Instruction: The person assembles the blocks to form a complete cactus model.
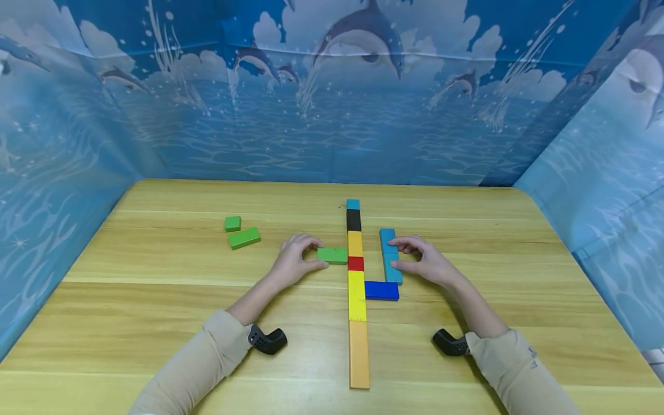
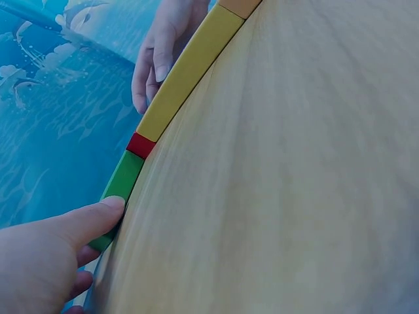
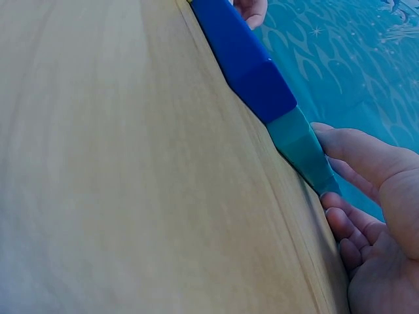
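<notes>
My left hand (image 1: 293, 262) pinches the outer end of a green block (image 1: 336, 255) between thumb and fingers. The block's inner end meets the left side of a straight column of coloured blocks, beside the small red block (image 1: 355, 263). In the left wrist view, the thumb lies along the near side of the green block (image 2: 124, 175). My right hand (image 1: 427, 262) touches two light blue blocks (image 1: 392, 271) laid end to end, its thumb and index finger on them. Their near end meets a dark blue block (image 1: 382, 290), which adjoins the yellow block (image 1: 357, 297).
Two loose green blocks, a short one (image 1: 233, 223) and a longer one (image 1: 245, 238), lie at the far left. A black block (image 1: 353, 220) is near the column's far end; an orange block (image 1: 359, 354) forms its near end. A dolphin-print curtain (image 1: 332, 132) surrounds the wooden table (image 1: 129, 323).
</notes>
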`<action>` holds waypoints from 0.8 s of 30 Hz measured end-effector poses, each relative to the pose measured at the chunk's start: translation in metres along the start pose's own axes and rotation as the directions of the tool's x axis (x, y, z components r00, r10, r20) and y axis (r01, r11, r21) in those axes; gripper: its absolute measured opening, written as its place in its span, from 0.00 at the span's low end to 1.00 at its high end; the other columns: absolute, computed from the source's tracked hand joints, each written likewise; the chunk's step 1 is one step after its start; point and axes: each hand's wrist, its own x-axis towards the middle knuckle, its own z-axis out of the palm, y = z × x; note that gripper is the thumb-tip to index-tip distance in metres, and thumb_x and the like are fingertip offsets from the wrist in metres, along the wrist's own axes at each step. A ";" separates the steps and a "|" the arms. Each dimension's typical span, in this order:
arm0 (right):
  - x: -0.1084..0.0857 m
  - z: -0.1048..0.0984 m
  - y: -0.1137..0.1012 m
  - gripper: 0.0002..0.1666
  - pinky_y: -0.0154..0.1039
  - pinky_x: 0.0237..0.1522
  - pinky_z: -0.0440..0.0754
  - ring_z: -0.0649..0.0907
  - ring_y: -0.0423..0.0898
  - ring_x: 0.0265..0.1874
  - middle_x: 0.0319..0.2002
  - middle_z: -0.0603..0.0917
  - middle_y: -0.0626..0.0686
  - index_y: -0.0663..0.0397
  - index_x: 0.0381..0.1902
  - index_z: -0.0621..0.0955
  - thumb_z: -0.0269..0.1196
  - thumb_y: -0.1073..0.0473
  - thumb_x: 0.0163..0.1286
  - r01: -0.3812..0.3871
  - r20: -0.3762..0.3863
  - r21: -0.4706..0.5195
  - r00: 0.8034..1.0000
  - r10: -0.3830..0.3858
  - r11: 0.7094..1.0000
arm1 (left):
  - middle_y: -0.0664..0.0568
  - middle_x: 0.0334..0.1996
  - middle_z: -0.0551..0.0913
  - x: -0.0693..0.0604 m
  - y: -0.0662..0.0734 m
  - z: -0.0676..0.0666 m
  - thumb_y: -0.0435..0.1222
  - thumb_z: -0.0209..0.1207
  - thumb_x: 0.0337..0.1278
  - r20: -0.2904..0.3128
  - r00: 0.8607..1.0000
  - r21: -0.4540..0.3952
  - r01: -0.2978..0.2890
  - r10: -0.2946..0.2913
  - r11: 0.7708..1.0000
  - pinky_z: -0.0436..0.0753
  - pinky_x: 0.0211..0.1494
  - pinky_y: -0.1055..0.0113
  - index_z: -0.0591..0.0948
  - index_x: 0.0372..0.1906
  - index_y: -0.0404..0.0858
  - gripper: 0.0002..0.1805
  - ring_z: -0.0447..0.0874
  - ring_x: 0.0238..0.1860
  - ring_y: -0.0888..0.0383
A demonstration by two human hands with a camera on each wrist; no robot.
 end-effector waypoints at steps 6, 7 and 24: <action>0.002 0.001 0.009 0.27 0.36 0.43 0.67 0.67 0.51 0.45 0.48 0.72 0.58 0.59 0.57 0.72 0.63 0.59 0.61 -0.002 -0.001 0.004 1.000 0.002 1.000 | 0.53 0.36 0.78 0.000 0.000 0.001 0.40 0.70 0.40 0.005 1.000 0.010 -0.006 0.006 1.000 0.62 0.49 0.55 0.80 0.42 0.40 0.19 0.68 0.38 0.55; 0.003 0.001 0.012 0.27 0.36 0.43 0.67 0.67 0.50 0.45 0.48 0.72 0.57 0.58 0.57 0.72 0.64 0.59 0.60 -0.003 -0.002 0.004 1.000 0.003 1.000 | 0.53 0.36 0.78 0.000 -0.001 0.001 0.40 0.70 0.40 0.005 1.000 0.010 -0.008 0.008 1.000 0.62 0.49 0.56 0.80 0.42 0.40 0.20 0.68 0.38 0.55; 0.005 0.002 0.021 0.27 0.36 0.43 0.67 0.67 0.50 0.44 0.47 0.72 0.56 0.55 0.57 0.73 0.64 0.56 0.60 0.004 -0.003 0.010 1.000 -0.004 1.000 | 0.53 0.39 0.79 0.000 -0.003 -0.002 0.40 0.71 0.38 0.027 1.000 -0.039 -0.008 0.009 0.999 0.63 0.51 0.56 0.80 0.43 0.40 0.22 0.69 0.40 0.55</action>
